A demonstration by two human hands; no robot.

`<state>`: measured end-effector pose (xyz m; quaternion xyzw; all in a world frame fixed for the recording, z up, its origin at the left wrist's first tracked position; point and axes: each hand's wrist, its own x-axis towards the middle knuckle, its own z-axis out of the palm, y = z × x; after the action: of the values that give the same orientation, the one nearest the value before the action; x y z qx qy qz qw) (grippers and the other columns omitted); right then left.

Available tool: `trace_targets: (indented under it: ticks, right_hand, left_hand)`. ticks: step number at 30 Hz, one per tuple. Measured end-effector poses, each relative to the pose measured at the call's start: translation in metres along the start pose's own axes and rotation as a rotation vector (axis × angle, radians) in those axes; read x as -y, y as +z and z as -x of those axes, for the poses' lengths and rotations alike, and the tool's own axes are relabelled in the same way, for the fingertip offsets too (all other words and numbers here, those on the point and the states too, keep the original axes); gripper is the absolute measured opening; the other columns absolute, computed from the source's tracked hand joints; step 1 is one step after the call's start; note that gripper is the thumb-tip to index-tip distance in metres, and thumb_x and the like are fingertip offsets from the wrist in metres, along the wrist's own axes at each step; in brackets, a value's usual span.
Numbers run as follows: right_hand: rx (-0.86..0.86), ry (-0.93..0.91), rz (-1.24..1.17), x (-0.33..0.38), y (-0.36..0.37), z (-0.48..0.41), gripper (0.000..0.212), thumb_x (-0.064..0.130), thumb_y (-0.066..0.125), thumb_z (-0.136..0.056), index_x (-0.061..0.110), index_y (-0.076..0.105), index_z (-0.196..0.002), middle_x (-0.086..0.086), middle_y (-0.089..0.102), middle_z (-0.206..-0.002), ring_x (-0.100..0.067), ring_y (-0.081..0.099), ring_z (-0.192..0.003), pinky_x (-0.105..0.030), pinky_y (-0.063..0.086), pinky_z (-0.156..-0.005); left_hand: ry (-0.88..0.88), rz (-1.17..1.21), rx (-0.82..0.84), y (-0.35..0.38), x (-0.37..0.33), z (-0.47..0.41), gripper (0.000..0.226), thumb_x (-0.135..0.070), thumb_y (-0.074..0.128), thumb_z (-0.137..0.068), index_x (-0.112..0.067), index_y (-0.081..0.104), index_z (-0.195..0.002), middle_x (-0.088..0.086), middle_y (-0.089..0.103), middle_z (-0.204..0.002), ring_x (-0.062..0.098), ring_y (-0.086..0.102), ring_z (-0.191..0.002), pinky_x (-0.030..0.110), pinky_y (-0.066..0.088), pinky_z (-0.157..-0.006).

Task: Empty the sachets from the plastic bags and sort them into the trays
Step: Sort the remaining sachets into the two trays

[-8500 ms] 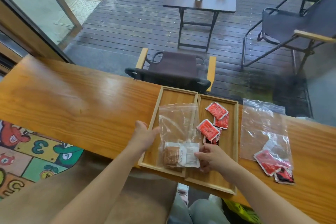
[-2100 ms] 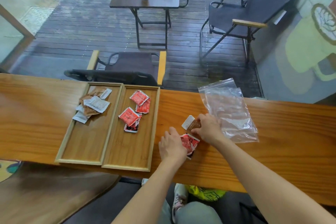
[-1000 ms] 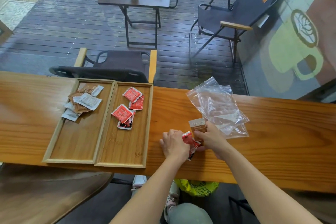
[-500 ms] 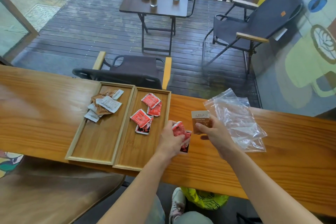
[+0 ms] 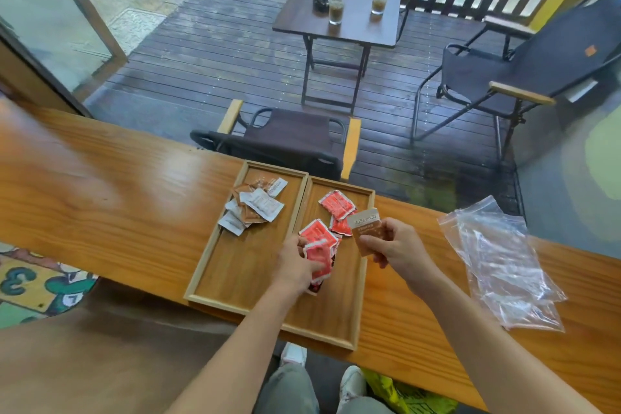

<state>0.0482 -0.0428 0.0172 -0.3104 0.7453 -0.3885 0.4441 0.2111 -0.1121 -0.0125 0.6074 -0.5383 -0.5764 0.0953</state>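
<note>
Two wooden trays lie side by side on the counter. The left tray (image 5: pixel 215 276) holds several brown and white sachets (image 5: pixel 257 207) at its far end. The right tray (image 5: pixel 339 319) holds red sachets (image 5: pixel 337 205). My left hand (image 5: pixel 297 264) is over the right tray, shut on a few red sachets (image 5: pixel 317 259). My right hand (image 5: pixel 391 245) hovers at the right tray's right rim, pinching a single brown sachet (image 5: pixel 368 232) upright. Two clear plastic bags (image 5: pixel 500 262) lie flat and empty on the counter to the right.
The wooden counter (image 5: pixel 100 198) runs across the view, with a window behind it. Outside stand folding chairs (image 5: pixel 289 138) and a small table (image 5: pixel 339 13) with glasses. A colourful number mat (image 5: pixel 30 282) lies on the floor at left.
Both hands moved left from the counter beside the bags to over the right tray, the left carrying red sachets and the right carrying the brown sachet.
</note>
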Motion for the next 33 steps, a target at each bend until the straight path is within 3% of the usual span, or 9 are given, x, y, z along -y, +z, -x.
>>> trace_targets:
  ticks: [2, 5, 7, 12, 15, 20, 25, 28, 33]
  right_hand:
    - [0.002, -0.002, 0.021, 0.004, 0.007, -0.006, 0.011, 0.016, 0.068, -0.081, 0.017, 0.058, -0.085, -0.004, 0.065, -0.079, -0.010, 0.056, -0.055, -0.018, 0.042, -0.042]
    - [-0.005, -0.004, 0.031, 0.011, 0.016, -0.015, 0.015, 0.014, 0.069, -0.079, 0.018, 0.056, -0.085, -0.004, 0.066, -0.079, -0.004, 0.056, -0.050, -0.014, 0.041, -0.040]
    - [-0.001, 0.004, 0.026, 0.016, 0.023, -0.021, 0.017, 0.013, 0.069, -0.079, 0.014, 0.056, -0.089, -0.006, 0.066, -0.082, -0.005, 0.056, -0.052, -0.015, 0.041, -0.040]
    - [0.049, -0.045, 0.091, 0.032, 0.051, -0.039, 0.003, 0.015, 0.056, -0.089, 0.015, 0.056, -0.086, -0.001, 0.060, -0.074, -0.003, 0.056, -0.051, -0.011, 0.040, -0.042]
    - [0.100, -0.065, 0.141, 0.041, 0.073, -0.049, 0.009, 0.015, 0.051, -0.092, 0.017, 0.057, -0.085, 0.000, 0.060, -0.074, -0.010, 0.057, -0.057, -0.018, 0.043, -0.049]
    - [0.219, -0.080, 0.280, 0.052, 0.114, -0.067, 0.011, 0.023, 0.060, -0.087, 0.015, 0.059, -0.095, 0.000, 0.064, -0.087, -0.012, 0.064, -0.071, -0.017, 0.051, -0.056]
    - [0.243, -0.083, 0.339, 0.052, 0.142, -0.079, 0.015, 0.023, 0.065, -0.083, 0.024, 0.050, -0.082, 0.010, 0.055, -0.079, -0.005, 0.056, -0.069, -0.010, 0.042, -0.048]
    - [0.259, -0.107, 0.421, 0.046, 0.149, -0.083, 0.013, 0.025, 0.064, -0.083, 0.023, 0.051, -0.082, 0.007, 0.055, -0.081, -0.006, 0.052, -0.072, -0.017, 0.040, -0.056]
    - [0.258, -0.122, 0.421, 0.041, 0.148, -0.080, 0.013, 0.028, 0.063, -0.084, 0.020, 0.055, -0.090, 0.003, 0.057, -0.093, -0.008, 0.055, -0.080, -0.016, 0.042, -0.059]
  left_hand:
    - [0.107, -0.228, -0.033, 0.002, 0.008, -0.001, 0.028, -0.012, 0.071, -0.077, -0.019, 0.054, -0.098, 0.004, 0.063, -0.105, 0.018, 0.061, -0.091, 0.026, 0.052, -0.066]
    - [0.324, -0.573, -0.134, 0.003, 0.016, -0.001, 0.036, -0.019, 0.067, -0.079, -0.019, 0.051, -0.112, 0.004, 0.057, -0.112, 0.020, 0.056, -0.099, 0.030, 0.048, -0.080]
    - [0.404, -0.655, -0.131, 0.001, 0.019, -0.002, 0.041, -0.022, 0.064, -0.082, -0.018, 0.047, -0.119, 0.005, 0.054, -0.116, 0.022, 0.053, -0.104, 0.031, 0.045, -0.085]
    - [0.458, -0.735, -0.095, -0.003, 0.022, -0.002, 0.038, -0.033, 0.058, -0.085, -0.015, 0.047, -0.117, 0.006, 0.053, -0.115, 0.023, 0.051, -0.104, 0.032, 0.041, -0.089]
    - [0.492, -0.739, -0.092, -0.002, 0.023, 0.001, 0.036, -0.031, 0.054, -0.086, -0.015, 0.046, -0.117, 0.007, 0.053, -0.117, 0.022, 0.050, -0.105, 0.032, 0.039, -0.091]
    - [0.571, -0.756, -0.045, -0.005, 0.035, 0.002, 0.046, -0.030, 0.049, -0.090, -0.012, 0.035, -0.130, 0.011, 0.039, -0.139, 0.027, 0.037, -0.128, 0.035, 0.037, -0.100]
    - [0.590, -0.737, -0.043, -0.005, 0.039, 0.000, 0.055, -0.028, 0.050, -0.089, -0.011, 0.029, -0.137, 0.009, 0.044, -0.135, 0.023, 0.042, -0.122, 0.032, 0.037, -0.100]
    - [0.620, -0.726, -0.056, -0.005, 0.041, 0.000, 0.053, -0.028, 0.050, -0.089, -0.011, 0.032, -0.136, 0.008, 0.051, -0.130, 0.021, 0.047, -0.119, 0.030, 0.038, -0.099]
    - [0.631, -0.724, -0.034, -0.006, 0.041, -0.001, 0.052, -0.030, 0.047, -0.091, -0.013, 0.030, -0.137, 0.007, 0.048, -0.135, 0.020, 0.043, -0.124, 0.029, 0.036, -0.103]
